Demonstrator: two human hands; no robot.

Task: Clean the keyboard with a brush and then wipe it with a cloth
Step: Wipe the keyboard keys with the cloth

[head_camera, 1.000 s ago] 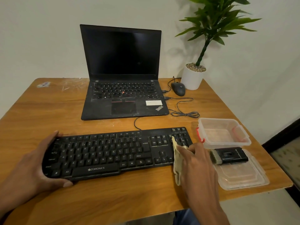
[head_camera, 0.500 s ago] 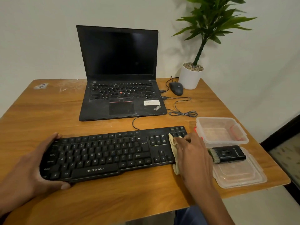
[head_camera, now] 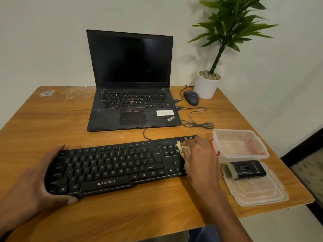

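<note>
Colours before you. Your table [head_camera: 157, 212] is orange-brown wood grain, with pale scuffs at the far left. The keyboard [head_camera: 111, 166] is black with white legends. The cloth [head_camera: 181, 148] is pale cream. The brush [head_camera: 244, 169] at near right has a black body and grey-tan bristles; it lies on a clear lid [head_camera: 257, 193], beside a clear box [head_camera: 239, 145] with red clips. The far laptop [head_camera: 131, 88] is black, with a red dot among its keys and a white label. The mouse [head_camera: 191, 97] is dark grey. The pot [head_camera: 206, 88] is white; its plant [head_camera: 230, 25] is green.
</note>
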